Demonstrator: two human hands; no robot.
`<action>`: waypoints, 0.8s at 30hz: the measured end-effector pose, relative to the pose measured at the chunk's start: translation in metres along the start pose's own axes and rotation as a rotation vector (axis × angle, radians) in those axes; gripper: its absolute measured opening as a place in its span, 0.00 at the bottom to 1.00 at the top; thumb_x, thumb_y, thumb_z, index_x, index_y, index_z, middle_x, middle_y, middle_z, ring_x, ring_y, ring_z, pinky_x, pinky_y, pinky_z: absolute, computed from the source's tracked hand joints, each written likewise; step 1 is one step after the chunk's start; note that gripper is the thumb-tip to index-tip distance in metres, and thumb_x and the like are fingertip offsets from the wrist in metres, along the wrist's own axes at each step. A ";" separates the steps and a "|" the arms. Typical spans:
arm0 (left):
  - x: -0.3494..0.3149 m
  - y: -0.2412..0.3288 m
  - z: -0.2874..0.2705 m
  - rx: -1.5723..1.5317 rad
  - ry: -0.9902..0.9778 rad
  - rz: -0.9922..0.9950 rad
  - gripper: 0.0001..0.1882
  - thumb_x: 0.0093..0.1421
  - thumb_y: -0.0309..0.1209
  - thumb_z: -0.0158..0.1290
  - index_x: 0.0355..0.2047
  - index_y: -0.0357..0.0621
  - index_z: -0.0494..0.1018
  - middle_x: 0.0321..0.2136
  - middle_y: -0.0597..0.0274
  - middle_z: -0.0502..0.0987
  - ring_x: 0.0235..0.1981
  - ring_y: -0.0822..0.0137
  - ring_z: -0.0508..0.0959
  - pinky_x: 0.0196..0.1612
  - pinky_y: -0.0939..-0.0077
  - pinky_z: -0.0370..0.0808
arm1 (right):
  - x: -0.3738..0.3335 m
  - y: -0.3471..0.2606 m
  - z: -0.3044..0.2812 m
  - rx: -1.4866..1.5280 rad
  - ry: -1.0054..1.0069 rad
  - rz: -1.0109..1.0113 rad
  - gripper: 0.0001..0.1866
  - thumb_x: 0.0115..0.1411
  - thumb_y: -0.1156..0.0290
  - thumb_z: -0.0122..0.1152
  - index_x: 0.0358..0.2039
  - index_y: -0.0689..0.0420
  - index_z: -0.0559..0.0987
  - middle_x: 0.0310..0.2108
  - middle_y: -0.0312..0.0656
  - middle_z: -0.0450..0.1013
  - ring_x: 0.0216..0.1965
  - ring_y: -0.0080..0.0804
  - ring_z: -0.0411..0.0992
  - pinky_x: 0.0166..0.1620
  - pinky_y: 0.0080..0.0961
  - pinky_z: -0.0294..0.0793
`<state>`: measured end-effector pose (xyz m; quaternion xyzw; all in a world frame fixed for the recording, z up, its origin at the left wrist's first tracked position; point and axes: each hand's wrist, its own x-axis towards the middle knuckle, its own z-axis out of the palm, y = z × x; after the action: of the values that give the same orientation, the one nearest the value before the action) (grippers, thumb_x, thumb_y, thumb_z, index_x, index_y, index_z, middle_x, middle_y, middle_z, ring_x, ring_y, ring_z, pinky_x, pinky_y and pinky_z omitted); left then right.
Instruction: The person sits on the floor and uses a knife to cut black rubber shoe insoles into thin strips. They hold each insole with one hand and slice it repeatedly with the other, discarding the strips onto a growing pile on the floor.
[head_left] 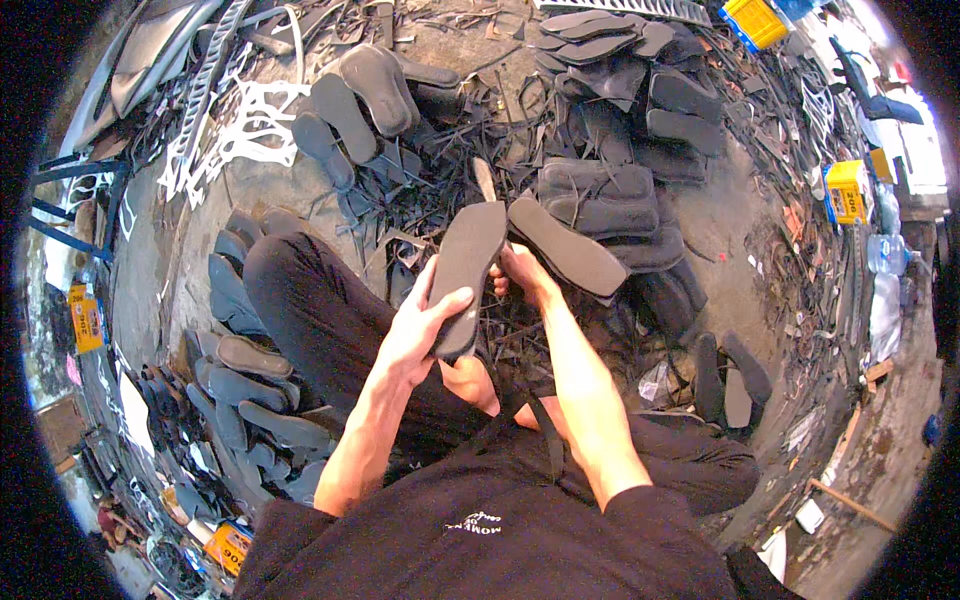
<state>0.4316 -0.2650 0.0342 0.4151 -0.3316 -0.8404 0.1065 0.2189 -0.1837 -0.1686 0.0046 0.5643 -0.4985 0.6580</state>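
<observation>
My left hand (pixel 412 325) grips a dark grey shoe sole (pixel 466 265), its thumb across the near end and its fingers underneath. Close against the sole's right edge, my right hand (pixel 520 272) is closed in a fist. A narrow, pale, blade-like tool (pixel 483 180) sticks out past the sole's far end, in line with that fist; its middle is hidden behind the sole. Just right of the fist, a second grey sole (pixel 568 250) lies slanted, its near end by my right forearm. Dark thin offcuts (pixel 440 180) are strewn beyond both hands.
Stacked dark soles (pixel 600 195) stand at the right, with a further pile (pixel 590 45) behind. Other soles (pixel 375 90) lie far left, and several (pixel 255 390) beside my left leg. White cut-out scraps (pixel 265 120) cover the floor at left. Yellow boxes (pixel 848 192) stand around the edges.
</observation>
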 end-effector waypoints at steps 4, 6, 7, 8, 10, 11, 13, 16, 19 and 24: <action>-0.043 0.008 0.012 0.394 0.008 0.210 0.53 0.63 0.35 0.69 0.80 0.41 0.49 0.74 0.52 0.63 0.70 0.60 0.67 0.71 0.65 0.65 | -0.120 -0.045 0.061 0.259 0.037 -0.435 0.33 0.66 0.35 0.63 0.51 0.54 0.80 0.31 0.30 0.76 0.26 0.21 0.72 0.26 0.22 0.70; -0.053 0.008 0.013 0.429 -0.160 0.141 0.49 0.63 0.39 0.70 0.77 0.39 0.56 0.69 0.54 0.70 0.68 0.62 0.70 0.71 0.64 0.65 | -0.172 -0.069 0.076 0.088 0.215 -0.563 0.27 0.65 0.48 0.71 0.54 0.55 0.79 0.32 0.28 0.77 0.26 0.15 0.71 0.26 0.16 0.69; -0.060 0.017 0.020 0.355 -0.219 -0.020 0.45 0.64 0.41 0.69 0.75 0.39 0.59 0.67 0.55 0.72 0.67 0.62 0.72 0.70 0.63 0.66 | -0.186 -0.074 0.077 0.049 0.229 -0.603 0.26 0.65 0.53 0.73 0.55 0.55 0.79 0.33 0.29 0.77 0.26 0.14 0.71 0.25 0.16 0.69; -0.057 0.019 0.021 0.322 -0.213 0.085 0.42 0.66 0.43 0.67 0.73 0.38 0.62 0.64 0.56 0.74 0.65 0.63 0.73 0.69 0.63 0.67 | -0.211 -0.083 0.089 -0.010 0.267 -0.585 0.27 0.65 0.54 0.73 0.56 0.58 0.78 0.33 0.30 0.77 0.26 0.15 0.71 0.25 0.18 0.71; -0.041 0.027 0.034 0.298 -0.193 0.229 0.34 0.70 0.45 0.62 0.68 0.38 0.67 0.61 0.56 0.77 0.60 0.65 0.76 0.65 0.64 0.71 | -0.249 -0.088 0.101 -0.137 0.243 -0.575 0.26 0.66 0.59 0.73 0.56 0.61 0.76 0.30 0.30 0.75 0.24 0.16 0.70 0.25 0.18 0.69; -0.037 0.037 0.050 0.294 -0.143 0.268 0.28 0.71 0.43 0.62 0.64 0.37 0.72 0.54 0.59 0.81 0.53 0.69 0.79 0.57 0.69 0.77 | -0.259 -0.082 0.103 -0.168 0.225 -0.561 0.25 0.66 0.62 0.73 0.56 0.61 0.74 0.27 0.29 0.73 0.21 0.16 0.69 0.23 0.18 0.67; -0.025 0.037 0.061 0.392 -0.060 0.251 0.22 0.70 0.42 0.63 0.56 0.37 0.78 0.44 0.64 0.85 0.42 0.73 0.82 0.46 0.74 0.80 | -0.287 -0.074 0.099 -0.167 0.190 -0.554 0.22 0.70 0.56 0.69 0.53 0.60 0.78 0.30 0.32 0.77 0.26 0.17 0.71 0.27 0.24 0.72; -0.035 0.057 0.076 0.505 -0.161 0.294 0.19 0.68 0.42 0.67 0.46 0.36 0.83 0.35 0.66 0.86 0.34 0.76 0.82 0.39 0.77 0.80 | -0.331 -0.073 0.069 -0.628 0.388 -0.722 0.22 0.74 0.50 0.60 0.47 0.60 0.79 0.25 0.38 0.74 0.25 0.26 0.72 0.31 0.31 0.72; -0.045 0.078 0.077 0.569 -0.246 0.262 0.22 0.66 0.43 0.69 0.48 0.36 0.84 0.35 0.64 0.86 0.33 0.77 0.82 0.36 0.78 0.79 | -0.373 -0.072 0.053 -0.861 0.504 -0.677 0.21 0.73 0.51 0.59 0.43 0.59 0.78 0.22 0.43 0.72 0.24 0.29 0.72 0.32 0.33 0.72; -0.046 0.083 0.076 0.619 -0.349 0.244 0.22 0.64 0.43 0.70 0.47 0.36 0.84 0.33 0.66 0.86 0.33 0.77 0.82 0.38 0.77 0.80 | -0.415 -0.066 0.040 -0.924 0.469 -0.481 0.17 0.70 0.57 0.62 0.40 0.61 0.78 0.25 0.52 0.75 0.24 0.49 0.75 0.34 0.38 0.74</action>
<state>0.3938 -0.2712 0.1497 0.2356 -0.6302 -0.7397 0.0174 0.2602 0.0308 0.1926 -0.3018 0.8398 -0.3214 0.3168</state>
